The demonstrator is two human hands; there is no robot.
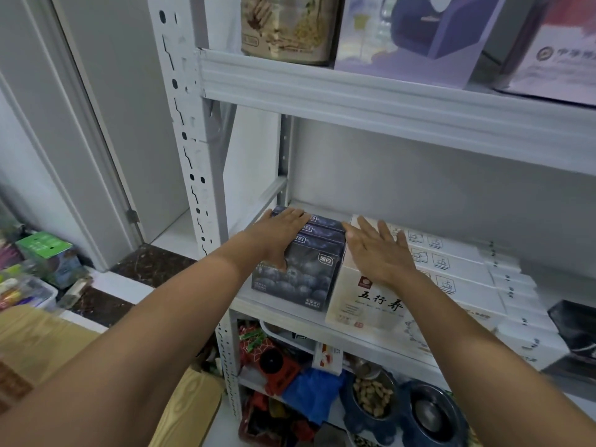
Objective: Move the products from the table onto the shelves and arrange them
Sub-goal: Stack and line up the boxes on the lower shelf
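Blueberry boxes (296, 279) | sitting at middle shelf's (277, 310) left end, touching cream box (364, 301) | running front-to-back, straight ahead of left hand (280, 235) | pressing tops with left hand, fingers flat | resting right hand (379, 253), fingers spread, on cream box | likely squaring row

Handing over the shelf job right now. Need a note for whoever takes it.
Left hand: flat on top of the blueberry boxes, thumb down their front.
Right hand: flat on the cream boxes beside them.
Both rows stand side by side on the middle shelf.
Done: these are shelved.
Left: square up the rows. Whether more products wait is not in view.
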